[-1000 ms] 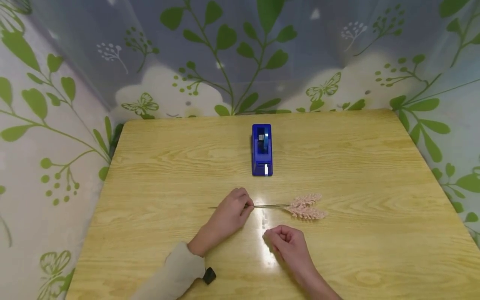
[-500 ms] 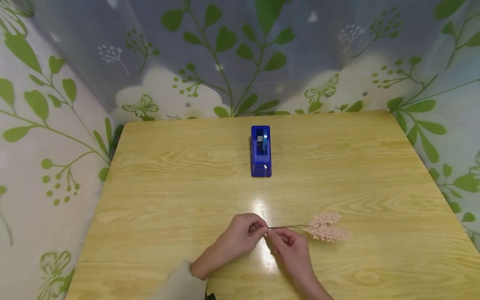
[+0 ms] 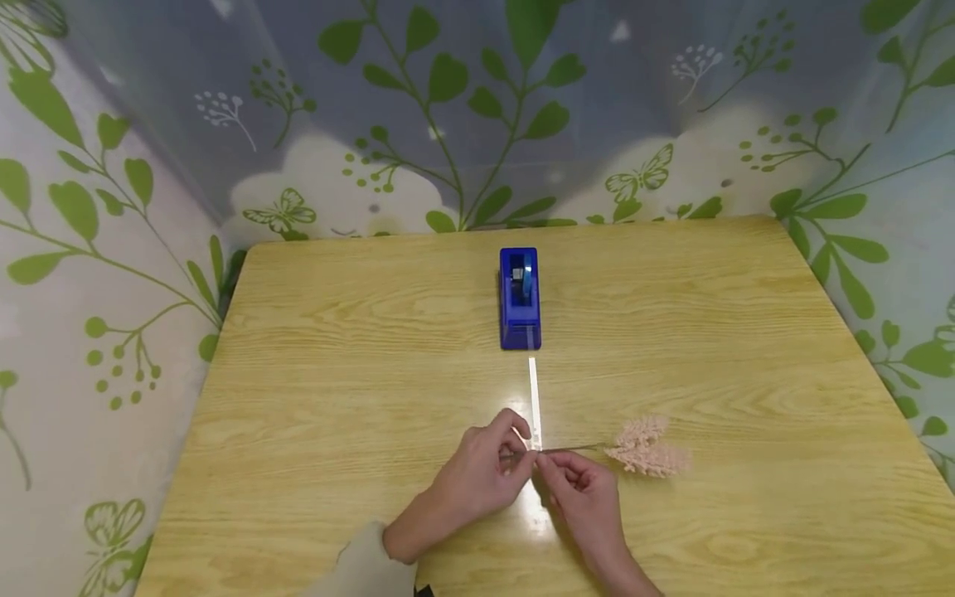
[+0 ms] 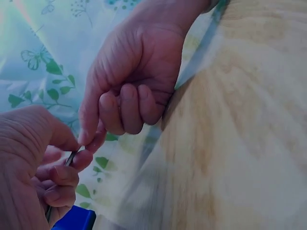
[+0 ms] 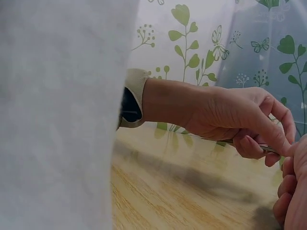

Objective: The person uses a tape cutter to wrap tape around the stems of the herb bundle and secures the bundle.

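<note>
In the head view my left hand (image 3: pixel 477 473) pinches the thin stems (image 3: pixel 573 449) of two artificial pink flower sprays (image 3: pixel 647 448), whose fluffy heads point right. Close against it, my right hand (image 3: pixel 589 502) pinches the end of a clear tape strip (image 3: pixel 533 394) between thumb and forefinger, its other fingers curled. That strip runs taut from the blue tape dispenser (image 3: pixel 520 315) to where both fingertips meet at the stems. The left wrist view shows the stem (image 4: pixel 71 158) between the left fingers. Fingers hide exactly where tape and stem touch.
The wood-grain table (image 3: pixel 336 373) spreads around the hands. Curtains (image 3: pixel 477 108) with green leaf prints hang along its back and sides. A pale, blurred surface (image 5: pixel 57 115) blocks the left part of the right wrist view.
My left hand has brought the flower stems toward me and right, up to the right fingertips. Its forefinger has since lifted a little. The right hand has barely moved; the tape strip now shows brightly.
</note>
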`<action>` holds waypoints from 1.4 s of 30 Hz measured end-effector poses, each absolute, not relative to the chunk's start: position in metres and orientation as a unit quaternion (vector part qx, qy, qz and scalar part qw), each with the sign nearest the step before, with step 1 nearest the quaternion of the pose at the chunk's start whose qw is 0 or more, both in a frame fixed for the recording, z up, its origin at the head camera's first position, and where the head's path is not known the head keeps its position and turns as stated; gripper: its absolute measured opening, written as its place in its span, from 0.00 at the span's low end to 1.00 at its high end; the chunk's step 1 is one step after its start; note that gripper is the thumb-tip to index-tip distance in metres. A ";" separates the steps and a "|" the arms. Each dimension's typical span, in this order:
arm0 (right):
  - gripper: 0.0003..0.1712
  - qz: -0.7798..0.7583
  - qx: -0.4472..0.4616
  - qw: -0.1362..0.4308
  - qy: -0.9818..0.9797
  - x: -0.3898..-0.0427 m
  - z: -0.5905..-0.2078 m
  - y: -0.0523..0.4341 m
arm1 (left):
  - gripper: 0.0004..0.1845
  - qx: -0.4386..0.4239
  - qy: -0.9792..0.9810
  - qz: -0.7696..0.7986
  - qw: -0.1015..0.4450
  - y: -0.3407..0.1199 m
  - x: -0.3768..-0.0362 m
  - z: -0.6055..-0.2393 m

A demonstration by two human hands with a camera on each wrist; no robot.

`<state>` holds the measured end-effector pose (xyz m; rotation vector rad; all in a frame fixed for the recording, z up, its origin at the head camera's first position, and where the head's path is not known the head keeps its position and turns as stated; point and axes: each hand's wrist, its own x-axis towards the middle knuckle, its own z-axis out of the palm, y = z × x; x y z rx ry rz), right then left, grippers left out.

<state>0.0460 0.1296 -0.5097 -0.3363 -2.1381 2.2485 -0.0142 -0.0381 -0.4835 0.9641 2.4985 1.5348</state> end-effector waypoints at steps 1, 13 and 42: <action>0.07 0.722 -0.106 0.011 -0.683 0.046 -0.510 0.130 | 0.09 0.322 0.807 0.495 0.022 -0.038 -0.015 -0.484; 0.13 0.755 -0.136 -0.041 -0.640 0.049 -0.499 0.139 | 0.05 0.366 0.783 0.503 0.003 -0.041 -0.023 -0.479; 0.14 0.332 0.199 -0.018 -0.922 0.009 -0.456 0.178 | 0.07 0.385 0.771 0.508 -0.013 -0.044 -0.024 -0.495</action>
